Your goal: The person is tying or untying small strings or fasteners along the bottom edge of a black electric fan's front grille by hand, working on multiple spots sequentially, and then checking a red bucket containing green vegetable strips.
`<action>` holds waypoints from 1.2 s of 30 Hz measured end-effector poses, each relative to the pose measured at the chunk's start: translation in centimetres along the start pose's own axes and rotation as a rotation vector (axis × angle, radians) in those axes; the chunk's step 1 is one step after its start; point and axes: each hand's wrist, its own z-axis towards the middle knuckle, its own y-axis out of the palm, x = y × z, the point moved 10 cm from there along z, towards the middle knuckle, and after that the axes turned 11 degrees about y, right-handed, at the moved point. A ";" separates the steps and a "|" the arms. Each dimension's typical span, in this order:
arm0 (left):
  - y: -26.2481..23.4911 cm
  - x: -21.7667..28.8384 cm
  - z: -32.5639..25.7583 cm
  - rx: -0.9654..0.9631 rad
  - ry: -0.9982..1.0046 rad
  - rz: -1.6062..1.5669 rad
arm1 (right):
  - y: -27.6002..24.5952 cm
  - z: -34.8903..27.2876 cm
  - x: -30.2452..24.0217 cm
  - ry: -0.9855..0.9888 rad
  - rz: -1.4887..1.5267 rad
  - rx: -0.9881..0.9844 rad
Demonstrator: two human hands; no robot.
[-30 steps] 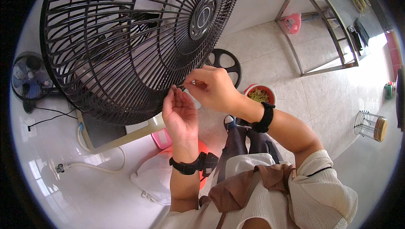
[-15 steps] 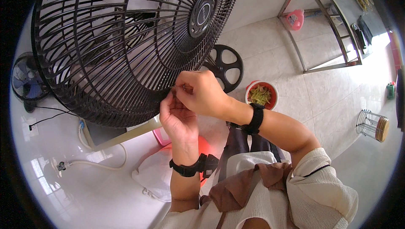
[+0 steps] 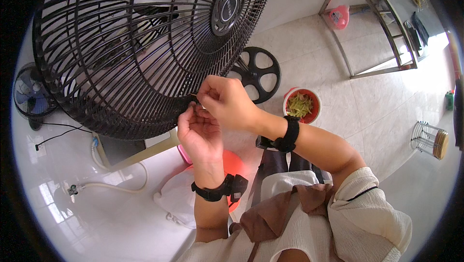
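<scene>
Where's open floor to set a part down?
Bare tile floor shows between the black fan base, red bowl and metal frame; another patch lies between the bowl and the stools. It's crowded along the lower edge of the fan cage, where left hand and right hand work, and around the orange container and white bag.

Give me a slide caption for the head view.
Left hand and right hand close together at the edge of a large black fan, a smaller fan at left.

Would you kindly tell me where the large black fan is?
In the head view, the large black fan fills the upper left, its lower edge beside the left hand, with a smaller fan at its left.
</scene>
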 end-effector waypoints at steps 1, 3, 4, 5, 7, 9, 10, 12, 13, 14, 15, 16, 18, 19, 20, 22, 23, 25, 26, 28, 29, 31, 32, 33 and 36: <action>0.1 0.1 0.1 -0.019 0.004 -0.030 | 0.6 0.3 1.3 0.143 0.151 -0.083; -0.1 0.2 0.3 -0.039 0.008 -0.058 | 1.4 0.5 2.0 0.187 0.319 -0.143; -0.4 0.2 0.4 -0.026 0.005 -0.073 | 2.0 0.5 2.4 0.231 0.485 -0.203; -0.7 0.2 0.5 -0.012 0.003 -0.088 | 1.9 0.6 2.5 0.231 0.487 -0.202; -0.6 0.2 0.3 -0.007 -0.007 -0.097 | 2.5 0.4 3.4 0.341 0.577 -0.289; -0.4 0.1 0.1 -0.002 -0.017 -0.106 | 2.4 0.0 4.0 0.386 0.670 -0.309; -0.4 0.1 0.0 -0.005 -0.020 -0.102 | 2.6 -0.2 4.5 0.430 0.760 -0.327; -0.3 -0.1 0.1 -0.010 -0.027 -0.097 | 2.3 -0.2 4.7 0.415 0.795 -0.316; -0.3 0.0 0.1 -0.010 -0.023 -0.092 | 2.3 -0.2 4.5 0.402 0.832 -0.315; -0.3 0.2 0.0 -0.010 -0.020 -0.088 | 2.4 -0.4 4.3 0.402 0.836 -0.317; -0.3 0.3 0.0 -0.010 -0.018 -0.085 | 1.7 -0.3 3.8 0.338 0.773 -0.248; -0.2 0.1 -0.1 -0.017 -0.018 -0.086 | 0.7 -0.2 3.6 0.277 0.707 -0.174; -0.3 -0.3 0.0 -0.024 -0.022 -0.085 | -0.3 -0.1 3.4 0.191 0.491 -0.086; -0.4 -0.3 0.2 -0.030 -0.019 -0.080 | -0.9 -0.1 2.4 0.104 0.279 -0.007; -0.4 -0.2 0.3 -0.037 -0.016 -0.076 | -0.8 -0.2 2.2 0.106 0.285 -0.006; 0.0 -0.2 -0.4 -0.002 -0.004 -0.051 | -1.4 -0.4 0.2 -0.034 0.060 0.078; 0.0 -0.1 -0.6 0.030 0.008 -0.033 | -1.2 -0.2 0.4 -0.031 0.068 0.079; -0.1 -0.1 -0.5 0.017 0.017 -0.001 | -1.1 -0.2 -0.5 -0.151 0.020 0.105; 0.1 -0.3 -0.4 -0.003 0.015 -0.012 | -1.2 0.1 -0.3 -0.148 0.024 0.108; 0.0 -0.3 -0.2 -0.021 0.015 -0.018 | 0.4 1.4 2.1 0.100 0.245 -0.093; 0.0 -0.3 0.1 -0.041 0.008 -0.045 | 1.4 1.5 3.1 0.223 0.355 -0.195; -0.1 -0.1 0.4 -0.058 0.004 -0.069 | 1.9 1.5 3.5 0.303 0.439 -0.251; -0.1 -0.1 0.4 -0.066 -0.005 -0.081 | 2.6 1.3 4.0 0.382 0.519 -0.306; -0.1 -0.1 0.4 -0.075 -0.013 -0.094 | 2.6 1.3 4.1 0.384 0.521 -0.309; 0.3 -0.2 0.1 -0.099 -0.036 -0.085 | 2.7 1.0 4.4 0.437 0.689 -0.330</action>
